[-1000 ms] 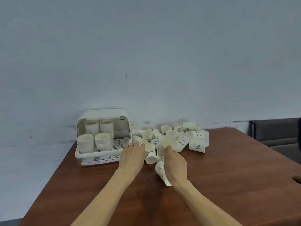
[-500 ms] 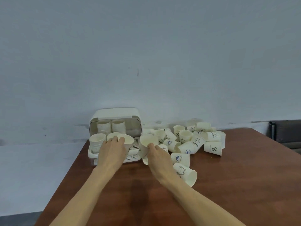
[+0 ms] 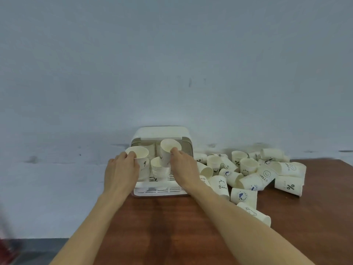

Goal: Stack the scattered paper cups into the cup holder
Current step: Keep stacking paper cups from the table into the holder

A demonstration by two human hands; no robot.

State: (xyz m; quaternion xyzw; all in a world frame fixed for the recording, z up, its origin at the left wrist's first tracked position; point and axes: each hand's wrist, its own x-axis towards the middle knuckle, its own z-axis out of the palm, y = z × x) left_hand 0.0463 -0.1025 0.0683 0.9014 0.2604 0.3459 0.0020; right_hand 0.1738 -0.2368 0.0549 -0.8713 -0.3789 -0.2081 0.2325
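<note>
In the head view, a white cup holder (image 3: pixel 159 191) with its lid raised is seen at the back of the brown counter (image 3: pixel 172 226), against the wall. A paper cup (image 3: pixel 140 159) is held upright by the left hand (image 3: pixel 122 172), its fingers (image 3: pixel 131 154) curled over the near rim, above the holder's left front side. A second cup (image 3: pixel 168 152), tilted with its mouth turned toward the camera, is pinched at the rim by the right hand (image 3: pixel 182 165) above a front stack (image 3: pixel 159 169) already set on the rack. Many scattered cups (image 3: pixel 254 175) are left lying to the right of the holder. For the step in hand, each held cup would best be levelled, centred over the mouth of a stack, and lowered straight; the tilted cup should be righted first, lest its base catch the stack's rim and the stack be tipped.
</note>
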